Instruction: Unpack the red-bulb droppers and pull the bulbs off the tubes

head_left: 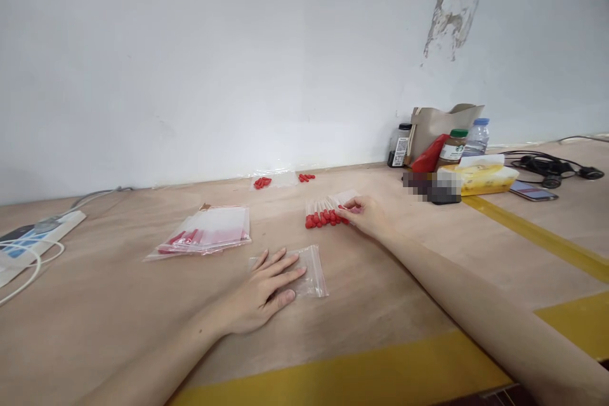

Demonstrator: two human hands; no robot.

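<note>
My left hand [269, 292] lies flat with fingers spread on a clear zip-lock bag [311, 273]; the bag looks flat. My right hand [364, 216] is at the right end of a row of red-tipped white sticks [323, 217], thumb and fingers pinched together at a red tip. Several sticks lie side by side, red ends toward me. A small whitish bag [345, 196] lies just behind them, partly covered by my hand. Left of the row is a stack of clear bags [223, 225] with red pieces inside.
Small red pieces [262, 183] lie on a clear bag by the wall, with more red pieces [307, 177] beside it. At the right are a tissue pack [480, 179], bottles [477, 136], a paper bag [438, 127], a phone [533, 189] and black cables [542, 165]. White cables [35, 260] lie far left.
</note>
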